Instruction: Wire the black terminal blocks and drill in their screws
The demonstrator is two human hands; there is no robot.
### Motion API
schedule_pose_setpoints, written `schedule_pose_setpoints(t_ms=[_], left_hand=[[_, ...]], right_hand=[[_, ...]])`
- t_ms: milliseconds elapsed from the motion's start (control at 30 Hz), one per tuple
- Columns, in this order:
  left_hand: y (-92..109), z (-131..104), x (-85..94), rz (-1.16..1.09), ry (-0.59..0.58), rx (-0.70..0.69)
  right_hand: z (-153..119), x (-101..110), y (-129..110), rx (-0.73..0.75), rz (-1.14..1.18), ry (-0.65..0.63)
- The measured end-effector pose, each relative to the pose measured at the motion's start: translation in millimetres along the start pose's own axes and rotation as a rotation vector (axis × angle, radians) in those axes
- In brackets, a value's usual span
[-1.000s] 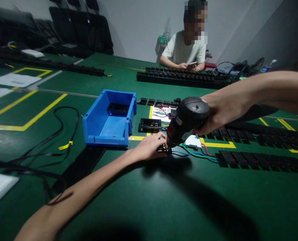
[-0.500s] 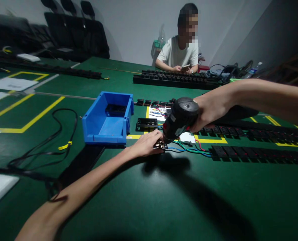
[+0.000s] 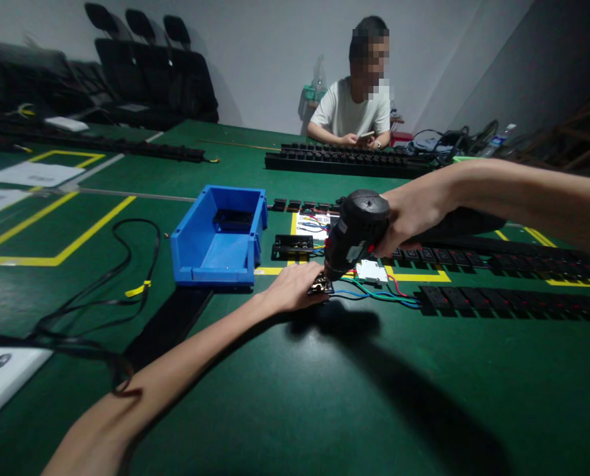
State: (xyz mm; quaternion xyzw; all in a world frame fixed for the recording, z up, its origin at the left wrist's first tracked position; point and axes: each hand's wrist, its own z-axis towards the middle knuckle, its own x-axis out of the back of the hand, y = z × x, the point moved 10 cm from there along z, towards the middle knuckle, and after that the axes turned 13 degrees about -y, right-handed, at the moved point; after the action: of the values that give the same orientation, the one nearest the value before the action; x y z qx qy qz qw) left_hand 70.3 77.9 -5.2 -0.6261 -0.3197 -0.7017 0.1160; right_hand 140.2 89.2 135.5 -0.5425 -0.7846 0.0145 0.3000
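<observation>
Centrally, one black electric screwdriver [image 3: 357, 231] is gripped by the right hand [image 3: 408, 213]; the left hand [image 3: 291, 289] presses one small dark socket part [image 3: 321, 285] with coloured wires; one blue bin [image 3: 219, 239] sits left.

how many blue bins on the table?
1. The blue bin sits on the green table, just left of the left hand steadying a small wired part under the power screwdriver in the right hand. More could be out of frame.
</observation>
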Motion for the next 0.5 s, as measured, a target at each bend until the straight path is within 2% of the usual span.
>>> schedule_pose_setpoints(t_ms=[67,333,500], left_hand=[[0.5,-0.2,0.3,-0.013,-0.015,0.004],[0.2,-0.1,-0.9,-0.003,-0.022,0.019],[-2.8,-0.9,-1.5,0.021,-0.025,0.079]], right_hand=[[-0.1,-2.7,1.6,-0.008,0.015,-0.031],[-0.5,0.6,8.1,-0.006,0.041,-0.020],[0.8,1.5,6.2,-0.014,0.036,-0.017]])
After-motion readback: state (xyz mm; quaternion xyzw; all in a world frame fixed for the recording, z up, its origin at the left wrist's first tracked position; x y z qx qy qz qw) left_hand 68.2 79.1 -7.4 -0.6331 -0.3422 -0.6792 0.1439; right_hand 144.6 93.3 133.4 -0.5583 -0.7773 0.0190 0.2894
